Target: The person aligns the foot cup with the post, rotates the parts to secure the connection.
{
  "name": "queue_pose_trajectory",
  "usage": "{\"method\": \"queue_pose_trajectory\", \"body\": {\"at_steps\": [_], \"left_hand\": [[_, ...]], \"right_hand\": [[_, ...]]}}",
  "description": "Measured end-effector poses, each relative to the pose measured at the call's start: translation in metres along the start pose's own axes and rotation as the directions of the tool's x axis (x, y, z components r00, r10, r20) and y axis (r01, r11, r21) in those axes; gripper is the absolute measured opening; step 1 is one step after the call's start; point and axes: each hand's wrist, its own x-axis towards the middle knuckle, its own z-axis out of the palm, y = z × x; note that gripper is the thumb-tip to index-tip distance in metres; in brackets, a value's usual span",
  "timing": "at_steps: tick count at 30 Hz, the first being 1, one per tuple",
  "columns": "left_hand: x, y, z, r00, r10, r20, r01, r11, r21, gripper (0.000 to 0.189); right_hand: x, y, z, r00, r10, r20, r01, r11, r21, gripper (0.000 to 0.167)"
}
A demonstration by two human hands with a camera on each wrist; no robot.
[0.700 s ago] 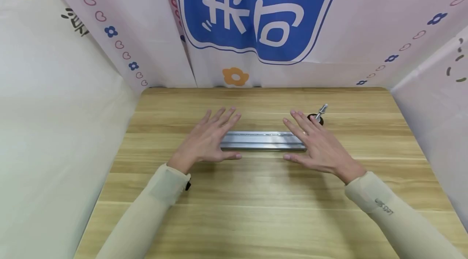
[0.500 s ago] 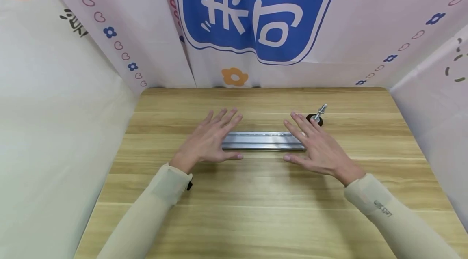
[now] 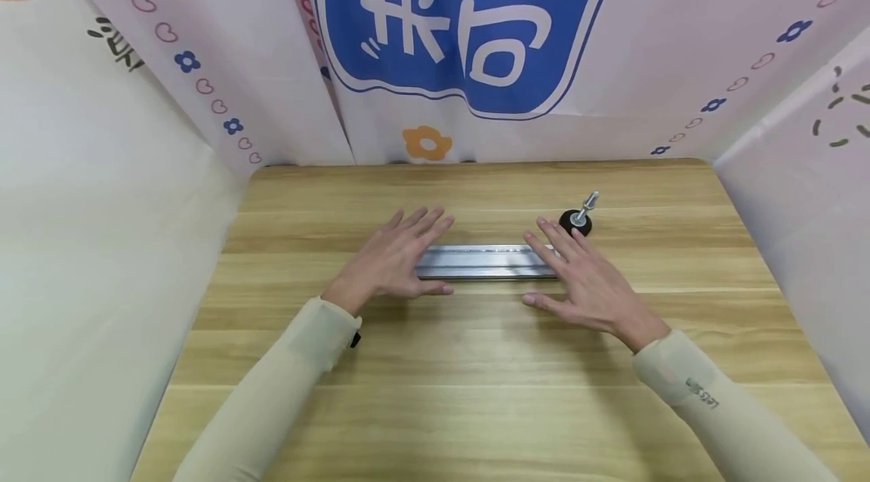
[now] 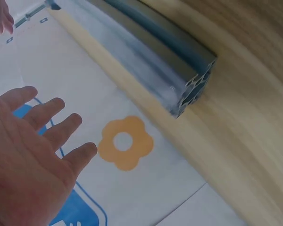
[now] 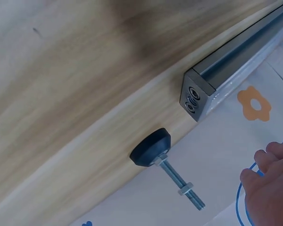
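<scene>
A silvery aluminium profile (image 3: 485,261) lies crosswise on the wooden table. My left hand (image 3: 397,259) is spread above its left end, fingers apart, palm down and holding nothing. Over the other end hovers my right hand (image 3: 587,278), likewise spread and free of any object. In the left wrist view, the profile (image 4: 146,52) shows a hollow cut end, apart from the left hand (image 4: 33,155). An end plate with bolts caps the profile (image 5: 236,52) in the right wrist view. A levelling foot (image 3: 578,221), with black base and upright threaded stud, stands just beyond my right fingertips.
The wooden table (image 3: 435,391) meets a printed white cloth (image 3: 652,51) hanging at its back edge. More white cloth hangs along the left and right sides. Two nuts sit on the stud of the levelling foot (image 5: 155,148).
The head view has shifted slightly, so the scene slides a little left. My hands stay spread over the profile, the right one slightly nearer me, uncovering more of the levelling foot.
</scene>
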Motion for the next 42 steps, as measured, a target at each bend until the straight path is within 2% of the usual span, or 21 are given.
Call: {"method": "queue_pose_trajectory", "body": {"at_steps": [8,24,35,42], "left_hand": [[0.005,-0.004,0.013,1.0,-0.011,0.002,0.011,1.0,-0.018,0.114],[0.013,-0.007,0.03,0.999,-0.025,0.022,0.027,0.998,-0.061,0.109],[0.02,-0.007,0.04,0.999,-0.031,0.042,0.034,0.997,-0.063,0.107],[0.022,-0.008,0.045,0.998,-0.038,0.041,0.04,0.998,-0.051,0.107]], "right_hand": [[-0.002,0.0,0.008,1.0,0.023,-0.006,-0.022,0.999,0.031,0.099],[-0.011,0.0,0.021,0.997,0.043,-0.058,-0.039,0.996,0.077,0.096],[-0.018,-0.002,0.025,0.994,0.108,-0.004,-0.107,0.986,0.129,0.099],[-0.022,-0.001,0.028,0.989,0.15,0.002,-0.149,0.98,0.134,0.097]]}}
